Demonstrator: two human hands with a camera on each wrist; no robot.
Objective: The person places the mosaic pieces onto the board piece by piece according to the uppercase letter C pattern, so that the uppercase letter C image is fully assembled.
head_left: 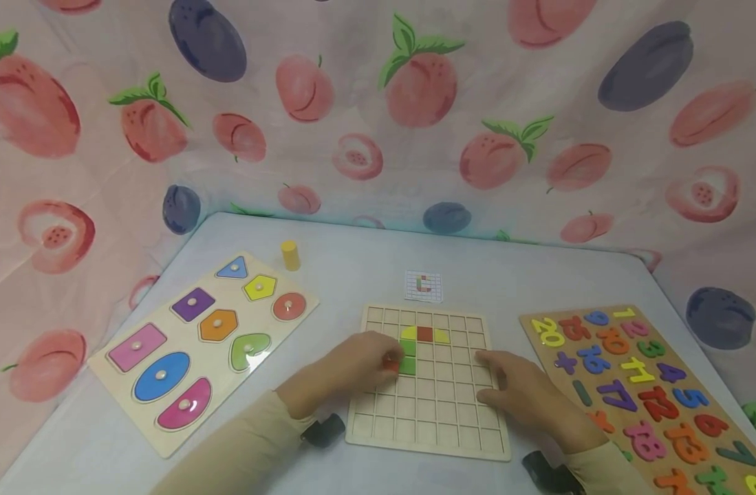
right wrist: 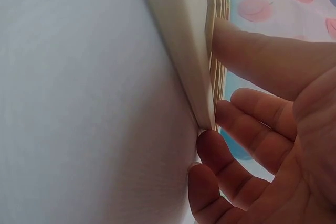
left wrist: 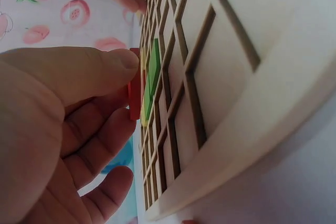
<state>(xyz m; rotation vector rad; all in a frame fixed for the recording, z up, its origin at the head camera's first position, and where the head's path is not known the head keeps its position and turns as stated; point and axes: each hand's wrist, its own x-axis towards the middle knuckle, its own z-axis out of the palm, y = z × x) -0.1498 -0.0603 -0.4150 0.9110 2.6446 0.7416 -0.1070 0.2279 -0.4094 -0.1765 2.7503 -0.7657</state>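
Note:
My left hand [head_left: 373, 357] pinches a red tile [left wrist: 135, 90] between thumb and fingers, over the left part of a wooden grid board [head_left: 439, 426]. Right beside that tile, two green tiles [head_left: 407, 366] lie in a column on the grid. Above them is a row with a red square tile [head_left: 424, 334] between two yellow pieces [head_left: 441, 336] with a curved edge. At the board's right edge rests my right hand [head_left: 523, 388]. Its thumb [right wrist: 247, 45] lies over the grid, and its other fingertips touch the rim and the table beside it.
A small printed pattern card [head_left: 424, 286] lies behind the board. To the left are a knobbed shape puzzle [head_left: 213, 357] and an upright yellow cylinder [head_left: 289, 255]. A number puzzle [head_left: 607, 371] lies close on the right. Fruit-print cloth [head_left: 365, 89] hangs round the table.

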